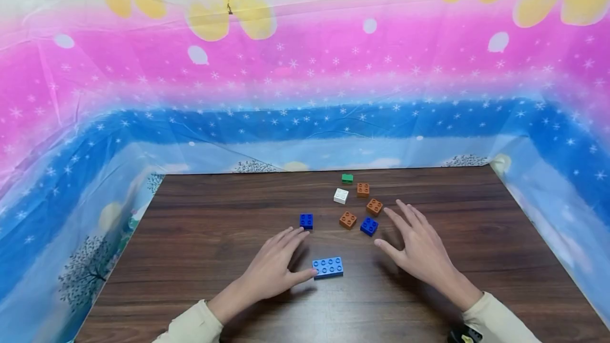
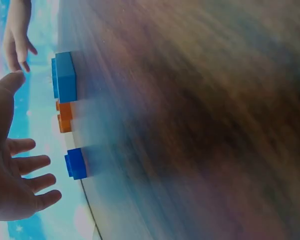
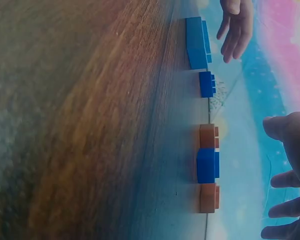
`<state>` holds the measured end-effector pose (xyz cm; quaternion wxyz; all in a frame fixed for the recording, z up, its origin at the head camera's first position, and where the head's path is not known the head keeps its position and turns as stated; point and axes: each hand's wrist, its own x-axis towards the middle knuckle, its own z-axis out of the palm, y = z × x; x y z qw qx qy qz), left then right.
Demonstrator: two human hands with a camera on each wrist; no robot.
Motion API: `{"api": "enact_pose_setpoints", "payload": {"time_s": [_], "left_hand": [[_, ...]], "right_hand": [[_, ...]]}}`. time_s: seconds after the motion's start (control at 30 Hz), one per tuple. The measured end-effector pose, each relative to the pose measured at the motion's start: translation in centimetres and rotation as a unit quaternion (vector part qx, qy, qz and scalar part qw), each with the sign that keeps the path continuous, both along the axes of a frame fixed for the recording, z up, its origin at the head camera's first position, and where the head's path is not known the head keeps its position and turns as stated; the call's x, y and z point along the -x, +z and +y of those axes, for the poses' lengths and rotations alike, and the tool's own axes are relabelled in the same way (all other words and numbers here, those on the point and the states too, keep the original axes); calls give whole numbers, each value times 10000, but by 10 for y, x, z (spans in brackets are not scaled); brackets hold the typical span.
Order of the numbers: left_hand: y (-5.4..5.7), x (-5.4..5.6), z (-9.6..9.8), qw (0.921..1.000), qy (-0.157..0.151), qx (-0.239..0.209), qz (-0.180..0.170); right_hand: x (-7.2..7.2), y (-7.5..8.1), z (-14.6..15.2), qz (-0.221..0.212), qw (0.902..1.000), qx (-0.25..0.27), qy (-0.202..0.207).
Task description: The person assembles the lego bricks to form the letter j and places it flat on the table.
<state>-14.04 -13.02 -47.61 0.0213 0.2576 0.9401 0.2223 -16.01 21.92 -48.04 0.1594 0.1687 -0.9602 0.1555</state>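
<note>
My left hand hovers with fingers spread beside a long light-blue toy brick; its thumb tip overlaps the brick's left end in the head view, while the left wrist view has the thumb apart from that brick. Beyond its fingertips sits a small dark-blue brick. My right hand, fingers extended and holding nothing, is right of a second dark-blue brick and an orange-brown brick. In the right wrist view, a gap separates the right hand from the bricks.
Two more orange-brown bricks, a white brick and a green brick lie farther back on the dark wooden table. A patterned pink and blue cloth hangs behind the table and along its sides.
</note>
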Motion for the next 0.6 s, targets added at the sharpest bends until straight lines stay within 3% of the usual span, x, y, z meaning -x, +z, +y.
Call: {"api": "enact_pose_setpoints", "payload": {"time_s": [0.2, 0.6], "left_hand": [[-3, 4, 5, 9998, -178, -71, -90], [-8, 8, 17, 9982, -549, 16, -245]], "right_hand": [[5, -4, -1, -89, 9998, 151, 68], [12, -8, -11, -697, 9971, 292, -56]]}}
